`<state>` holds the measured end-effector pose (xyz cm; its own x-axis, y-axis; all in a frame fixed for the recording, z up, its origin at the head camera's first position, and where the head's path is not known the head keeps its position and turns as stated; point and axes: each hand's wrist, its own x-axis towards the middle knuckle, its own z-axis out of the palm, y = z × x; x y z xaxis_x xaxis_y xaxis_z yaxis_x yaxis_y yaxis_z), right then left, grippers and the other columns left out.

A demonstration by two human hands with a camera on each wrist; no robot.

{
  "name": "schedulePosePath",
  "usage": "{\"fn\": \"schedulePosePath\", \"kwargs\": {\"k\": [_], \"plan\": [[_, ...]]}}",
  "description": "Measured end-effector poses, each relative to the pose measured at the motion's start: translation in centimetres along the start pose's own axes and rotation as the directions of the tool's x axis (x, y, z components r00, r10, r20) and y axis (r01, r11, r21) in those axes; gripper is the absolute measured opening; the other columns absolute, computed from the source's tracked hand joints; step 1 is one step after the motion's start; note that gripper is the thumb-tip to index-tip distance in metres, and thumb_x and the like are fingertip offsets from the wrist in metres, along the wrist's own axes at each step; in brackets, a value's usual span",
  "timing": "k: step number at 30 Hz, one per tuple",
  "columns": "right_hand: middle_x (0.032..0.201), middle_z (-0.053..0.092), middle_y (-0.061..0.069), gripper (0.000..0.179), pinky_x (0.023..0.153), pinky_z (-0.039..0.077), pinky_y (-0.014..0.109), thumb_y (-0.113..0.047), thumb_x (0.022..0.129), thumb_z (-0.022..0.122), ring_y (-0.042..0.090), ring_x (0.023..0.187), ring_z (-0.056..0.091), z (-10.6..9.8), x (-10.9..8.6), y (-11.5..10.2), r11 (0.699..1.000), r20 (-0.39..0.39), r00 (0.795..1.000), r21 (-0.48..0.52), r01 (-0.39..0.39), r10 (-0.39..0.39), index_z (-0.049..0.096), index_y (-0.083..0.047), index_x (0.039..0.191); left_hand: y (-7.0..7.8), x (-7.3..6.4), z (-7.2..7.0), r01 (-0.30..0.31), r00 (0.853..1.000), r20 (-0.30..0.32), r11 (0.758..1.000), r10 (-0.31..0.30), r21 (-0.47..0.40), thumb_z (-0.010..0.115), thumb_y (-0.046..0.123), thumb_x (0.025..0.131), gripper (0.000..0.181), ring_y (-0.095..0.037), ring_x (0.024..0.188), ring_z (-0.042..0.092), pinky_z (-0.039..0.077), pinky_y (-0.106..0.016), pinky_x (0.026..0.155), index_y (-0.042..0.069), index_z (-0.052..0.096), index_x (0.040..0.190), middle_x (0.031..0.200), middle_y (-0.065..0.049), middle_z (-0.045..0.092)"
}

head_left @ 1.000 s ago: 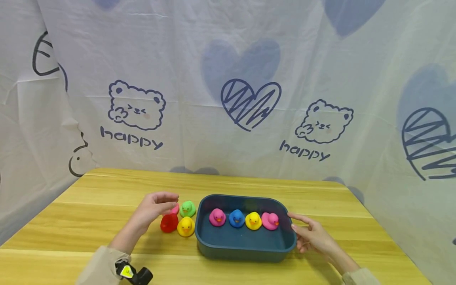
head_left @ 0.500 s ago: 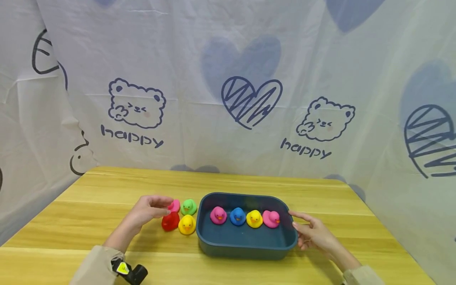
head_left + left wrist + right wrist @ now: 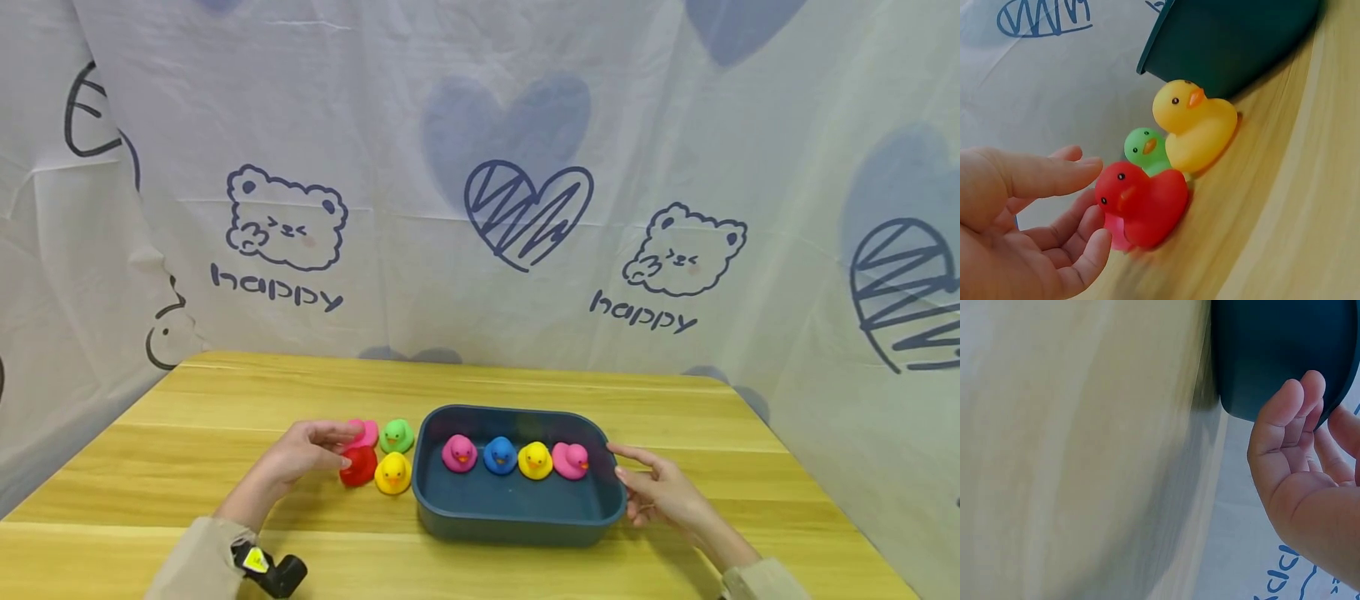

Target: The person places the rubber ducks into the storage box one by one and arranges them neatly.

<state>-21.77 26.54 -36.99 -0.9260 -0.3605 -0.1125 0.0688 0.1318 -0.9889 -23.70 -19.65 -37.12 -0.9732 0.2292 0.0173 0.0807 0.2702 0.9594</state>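
Observation:
My left hand (image 3: 303, 450) is at the left side of a red rubber duck (image 3: 358, 468) and a pink duck (image 3: 366, 433). In the left wrist view its thumb and fingers are spread apart, with fingertips right at the red duck's head and nothing pinched between them. That red duck partly hides the pink one behind it. A green duck (image 3: 397, 436) and a yellow duck (image 3: 1204, 134) stand just to the right. My right hand (image 3: 660, 496) touches the right end of a dark blue-green tub (image 3: 517, 533), fingers against its outer wall and rim.
Inside the tub, a magenta duck (image 3: 459, 454), a blue duck (image 3: 499, 456), a yellow duck (image 3: 536, 461) and a pink duck (image 3: 571, 462) form a row. Beyond the wooden table (image 3: 270, 379) hangs a printed white cloth (image 3: 405, 283).
My left hand has moved slightly left and down, from over the pink duck to beside the red one. The right hand stays at the tub's end, and the ducks have not moved.

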Motion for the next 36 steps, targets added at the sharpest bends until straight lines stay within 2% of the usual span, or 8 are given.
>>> {"fn": "schedulePosePath", "kwargs": {"k": [5,12,16,21,23,28,36], "plan": [[0.060,0.056,0.002,0.059,0.048,0.048,0.023,-0.018,0.092,0.051,0.009,0.048,0.054,0.0,0.0,0.0,1.000,-0.003,1.000,-0.004,-0.001,0.001,0.022,0.005,0.137,-0.5,0.1,-0.2,0.047,0.998,0.050,0.999,-0.048,0.009,0.062,-0.011,0.071,0.047,-0.026,0.094,0.052,0.048,-0.030,0.073,-0.012,0.050,0.117,0.109,-0.023,0.055],[0.060,0.057,0.002,0.058,0.047,0.048,0.023,-0.018,0.092,0.050,0.009,0.048,0.054,0.0,-0.2,0.0,1.000,-0.001,1.000,-0.004,0.003,-0.003,0.022,0.005,0.137,-0.9,0.4,-0.2,0.114,0.992,0.052,0.993,-0.115,0.022,0.063,-0.012,0.071,0.049,-0.024,0.089,0.051,0.047,-0.030,0.072,-0.008,0.053,0.118,0.111,-0.023,0.054],[0.060,0.056,0.002,0.058,0.047,0.048,0.023,-0.017,0.092,0.050,0.008,0.048,0.054,0.0,-0.2,0.1,1.000,0.007,1.000,0.000,0.010,-0.010,0.021,0.006,0.137,-1.0,0.6,-0.2,0.121,0.989,0.080,0.993,-0.122,0.007,0.064,-0.012,0.070,0.052,-0.023,0.086,0.049,0.047,-0.030,0.068,-0.008,0.051,0.120,0.107,-0.019,0.055],[0.060,0.056,0.002,0.058,0.047,0.048,0.022,-0.017,0.093,0.049,0.009,0.048,0.054,0.0,-0.1,0.1,1.000,0.010,1.000,0.010,0.010,-0.010,0.020,0.005,0.137,-1.2,0.7,-0.4,0.097,0.987,0.127,0.995,-0.101,0.033,0.065,-0.009,0.071,0.050,-0.018,0.073,0.047,0.045,-0.028,0.061,-0.009,0.051,0.119,0.089,-0.010,0.054],[0.060,0.056,0.002,0.057,0.047,0.048,0.022,-0.017,0.093,0.049,0.009,0.048,0.054,0.0,-0.2,0.1,1.000,0.010,1.000,0.018,0.005,-0.006,0.020,0.004,0.137,-1.2,0.8,-0.4,0.086,0.986,0.138,0.995,-0.091,0.045,0.065,-0.007,0.072,0.048,-0.017,0.071,0.048,0.045,-0.028,0.060,-0.010,0.051,0.118,0.088,-0.010,0.055],[0.060,0.056,0.003,0.057,0.047,0.047,0.022,-0.017,0.093,0.048,0.009,0.048,0.054,0.0,-0.2,0.1,1.000,0.014,1.000,0.030,0.008,-0.009,0.020,0.003,0.138,-1.4,0.9,-0.4,0.092,0.988,0.115,0.994,-0.099,0.064,0.066,-0.002,0.074,0.043,-0.018,0.071,0.052,0.046,-0.031,0.061,-0.012,0.054,0.115,0.098,-0.015,0.060],[0.060,0.056,0.002,0.057,0.047,0.047,0.022,-0.017,0.093,0.048,0.009,0.048,0.054,-0.1,-0.1,0.2,1.000,0.017,1.000,0.021,0.012,-0.012,0.020,0.003,0.137,-1.0,0.8,-0.1,0.108,0.994,0.016,0.991,-0.109,0.080,0.069,0.000,0.073,0.041,-0.017,0.063,0.049,0.043,-0.029,0.057,-0.011,0.057,0.110,0.089,-0.010,0.062]]}}
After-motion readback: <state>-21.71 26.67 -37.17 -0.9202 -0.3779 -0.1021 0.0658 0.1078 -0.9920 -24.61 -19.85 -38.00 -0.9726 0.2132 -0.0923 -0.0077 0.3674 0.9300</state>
